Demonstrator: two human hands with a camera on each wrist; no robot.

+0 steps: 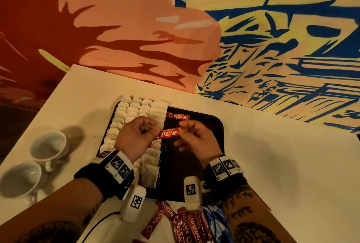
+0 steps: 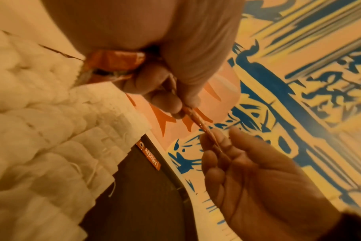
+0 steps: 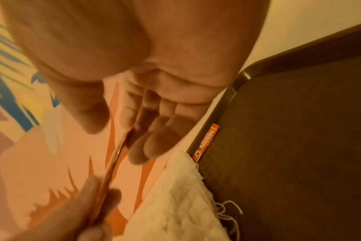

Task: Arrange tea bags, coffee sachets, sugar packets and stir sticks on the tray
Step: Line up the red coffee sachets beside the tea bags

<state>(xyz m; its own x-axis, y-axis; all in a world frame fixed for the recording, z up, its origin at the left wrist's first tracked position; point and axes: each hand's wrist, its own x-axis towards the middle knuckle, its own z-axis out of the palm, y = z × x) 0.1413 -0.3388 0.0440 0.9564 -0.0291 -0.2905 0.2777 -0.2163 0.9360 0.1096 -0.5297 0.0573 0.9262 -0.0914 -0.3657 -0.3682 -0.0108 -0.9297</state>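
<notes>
I have the red coffee sachet (image 1: 169,132) pinched at each end – left hand (image 1: 136,135), right hand (image 1: 194,137) – just above the tray (image 1: 212,125), beside the tea bags (image 1: 136,112); it looks light, floppy and slick, so I'd grip the flat sealed ends.

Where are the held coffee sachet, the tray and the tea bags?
held coffee sachet (image 1: 169,132), head view, its printed middle.
tray (image 1: 214,120), head view, far right rim.
tea bags (image 1: 136,109), head view, the far rows.

Tray's (image 1: 219,125) dark right half bare, tea bags (image 1: 136,112) crowd left — cups (image 1: 48,145) beyond
</notes>
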